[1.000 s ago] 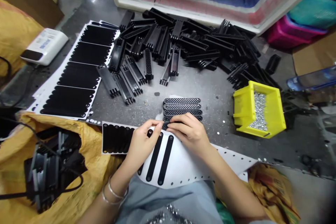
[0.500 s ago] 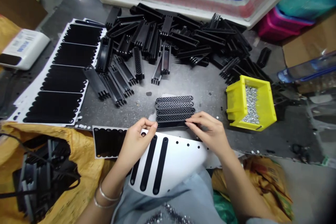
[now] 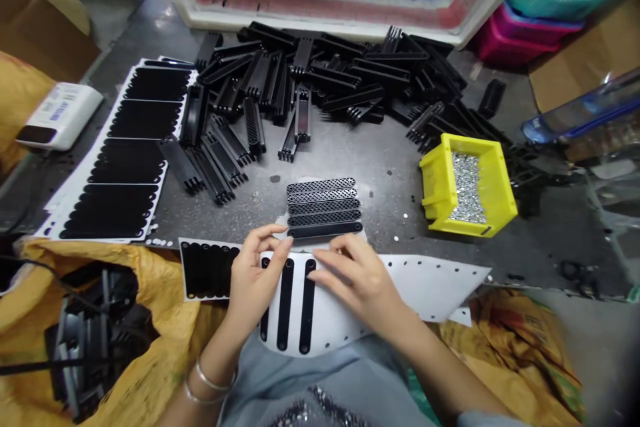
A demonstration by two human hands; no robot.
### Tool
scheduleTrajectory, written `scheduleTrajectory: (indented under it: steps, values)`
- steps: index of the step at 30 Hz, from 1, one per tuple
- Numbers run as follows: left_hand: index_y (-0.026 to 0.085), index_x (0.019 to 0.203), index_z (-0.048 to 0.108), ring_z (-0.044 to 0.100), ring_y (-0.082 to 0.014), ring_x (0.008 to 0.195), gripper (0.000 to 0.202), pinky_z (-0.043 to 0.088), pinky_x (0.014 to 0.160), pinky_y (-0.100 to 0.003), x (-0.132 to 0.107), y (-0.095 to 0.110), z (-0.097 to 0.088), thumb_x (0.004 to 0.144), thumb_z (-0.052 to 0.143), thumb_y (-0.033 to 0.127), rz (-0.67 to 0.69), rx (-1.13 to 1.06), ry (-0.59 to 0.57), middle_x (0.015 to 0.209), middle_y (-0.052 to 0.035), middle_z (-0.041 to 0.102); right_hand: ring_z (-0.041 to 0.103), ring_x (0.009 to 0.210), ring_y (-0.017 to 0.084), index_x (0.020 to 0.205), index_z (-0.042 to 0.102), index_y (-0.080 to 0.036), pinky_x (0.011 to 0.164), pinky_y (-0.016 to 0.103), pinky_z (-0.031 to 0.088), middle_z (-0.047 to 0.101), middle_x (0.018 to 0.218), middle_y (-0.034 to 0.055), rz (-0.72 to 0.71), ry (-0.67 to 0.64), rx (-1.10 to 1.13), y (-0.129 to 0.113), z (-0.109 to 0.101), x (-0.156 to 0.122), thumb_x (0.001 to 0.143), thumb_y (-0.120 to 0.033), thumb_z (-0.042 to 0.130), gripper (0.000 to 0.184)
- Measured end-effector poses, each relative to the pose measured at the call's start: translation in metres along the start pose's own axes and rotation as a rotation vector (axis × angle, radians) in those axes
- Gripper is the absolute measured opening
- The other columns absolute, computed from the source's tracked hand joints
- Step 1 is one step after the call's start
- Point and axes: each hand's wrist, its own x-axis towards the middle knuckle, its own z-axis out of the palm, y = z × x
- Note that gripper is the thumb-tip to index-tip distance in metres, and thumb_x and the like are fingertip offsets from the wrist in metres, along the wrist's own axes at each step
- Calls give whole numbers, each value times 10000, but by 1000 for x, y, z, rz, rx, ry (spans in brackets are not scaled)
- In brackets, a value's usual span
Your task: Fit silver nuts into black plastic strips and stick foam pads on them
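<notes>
This is a cramped workshop for small-parts handwork, not a home. A grey metal bench (image 3: 380, 173) carries a heap of black plastic parts (image 3: 340, 73) at 12 o'clock and stacked sheets of black strips (image 3: 125, 153) at 9 o'clock. A yellow bin (image 3: 440, 203) of small silvery pieces (image 3: 467, 187) sits at 3 o'clock. Yellow sacks (image 3: 170, 327) slump at 7 o'clock, a white plastic-lined tub (image 3: 320, 13) stands at 12 o'clock, and pink and teal crates (image 3: 530, 33) and cardboard (image 3: 585, 60) crowd 2 o'clock.
</notes>
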Motion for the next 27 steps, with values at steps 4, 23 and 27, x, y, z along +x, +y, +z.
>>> scheduleTrajectory:
  steps: [4,23,27]
  values:
    - [219,959,592,644,-137,826,214,525,791,-245,-4,1,5,908,722,381,74,-21,117,914,-1,644,640,1012,221,1308,683,-230,861,396,591,654,1083,92,51,-19,187,-10,20,-7,986,-335,683,339]
    - [248,1154,698,695,-153,787,223,501,650,-232,30,-4,-18,998,618,386,114,234,-155,884,9,738,660,890,176,1342,670,-303,755,344,584,635,1111,78,139,27,136,15,-18,36,1013,-210,600,349]
    - [239,1045,755,726,-202,982,196,539,903,-309,37,-6,-10,1006,592,342,144,229,-163,1049,-30,784,660,971,212,1272,715,-234,821,386,520,741,1121,94,-148,-105,-144,25,8,60,1052,-237,560,269]
